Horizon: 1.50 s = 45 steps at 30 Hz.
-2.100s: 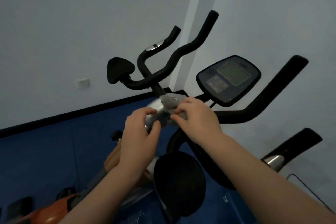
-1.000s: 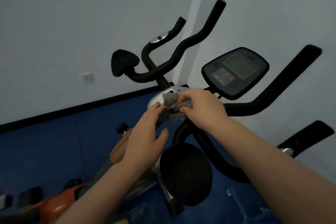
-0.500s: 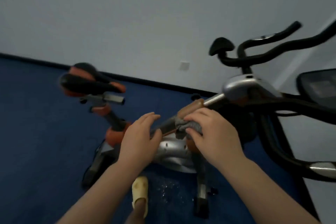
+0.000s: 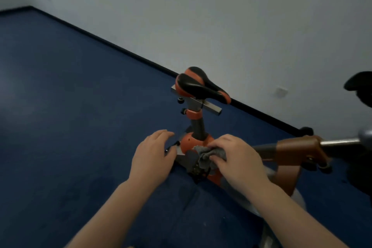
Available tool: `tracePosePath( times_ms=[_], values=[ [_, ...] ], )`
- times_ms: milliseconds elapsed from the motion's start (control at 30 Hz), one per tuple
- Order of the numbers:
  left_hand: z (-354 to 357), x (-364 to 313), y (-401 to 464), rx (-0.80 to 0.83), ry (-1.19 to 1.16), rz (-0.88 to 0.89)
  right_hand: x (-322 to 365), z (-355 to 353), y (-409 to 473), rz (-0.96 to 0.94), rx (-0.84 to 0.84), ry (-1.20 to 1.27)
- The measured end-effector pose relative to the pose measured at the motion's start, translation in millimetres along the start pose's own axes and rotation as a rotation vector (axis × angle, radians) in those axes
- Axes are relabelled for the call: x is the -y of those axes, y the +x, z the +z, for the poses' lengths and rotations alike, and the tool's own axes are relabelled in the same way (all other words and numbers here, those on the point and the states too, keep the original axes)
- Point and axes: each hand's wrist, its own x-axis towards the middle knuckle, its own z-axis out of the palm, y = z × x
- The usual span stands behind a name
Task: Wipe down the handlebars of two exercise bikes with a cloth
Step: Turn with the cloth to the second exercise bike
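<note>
My right hand point(image 4: 239, 162) is closed around a crumpled grey cloth point(image 4: 209, 156), held in front of the orange bike frame point(image 4: 191, 144). My left hand point(image 4: 152, 155) hovers beside it with fingers spread and nothing in it. The orange and black saddle point(image 4: 201, 85) of this exercise bike stands on its post behind my hands. At the right edge only a black pad point(image 4: 359, 83) of the handlebars shows; the rest of the handlebars is out of view. A brown frame tube point(image 4: 298, 150) runs right toward a chrome bar point(image 4: 340, 143).
Blue floor point(image 4: 70, 106) spreads to the left and in front. A white wall point(image 4: 201, 16) with a black skirting line runs behind the bike, with a wall socket point(image 4: 281, 92) on it. The dark bulk of the second bike point(image 4: 360, 173) fills the lower right edge.
My view has swung left, away from the handlebars and console toward the saddle and floor. The right hand keeps the cloth; the left hand has come off it and opened.
</note>
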Motion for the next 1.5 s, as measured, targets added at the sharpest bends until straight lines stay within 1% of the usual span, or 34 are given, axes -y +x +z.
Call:
tracePosePath(
  times_ms=[233, 333, 433, 567, 733, 900, 1067, 1167, 1400, 1500],
  values=[
    [-61.6, 93.3, 31.3, -0.012, 0.004, -0.026, 88.5, 59.2, 63.1, -0.002, 0.022, 0.059],
    [-83.2, 134.5, 52.3, -0.009, 0.005, -0.019, 121.8, 84.4, 91.7, 0.028, 0.017, 0.06],
    [-97.3, 169.7, 75.8, 0.013, 0.02, -0.005, 148.8, 105.4, 117.1, 0.073, -0.023, 0.096],
    [-104.2, 196.0, 107.1, 0.051, 0.004, -0.003, 173.1, 124.2, 144.0, 0.111, -0.043, 0.112],
    [-96.0, 208.6, 160.0, 0.079, -0.037, 0.03, 168.4, 131.7, 192.5, 0.154, -0.074, 0.102],
    [-86.9, 209.8, 229.6, 0.059, -0.058, 0.055, 150.9, 136.3, 262.1, 0.161, -0.092, 0.095],
    [-85.1, 206.3, 305.9, 0.075, 0.002, 0.113, 137.9, 137.9, 334.5, 0.116, -0.068, 0.095],
    [-82.3, 205.4, 351.4, 0.063, -0.017, 0.125, 130.7, 141.5, 377.1, 0.102, -0.048, 0.066],
    [-77.4, 231.6, 452.5, 0.116, -0.033, 0.117, 116.1, 148.7, 475.1, 0.205, -0.076, 0.053],
    [-73.0, 243.7, 516.7, 0.162, -0.048, 0.177, 106.5, 155.9, 524.4, 0.302, -0.125, 0.038]
  ],
)
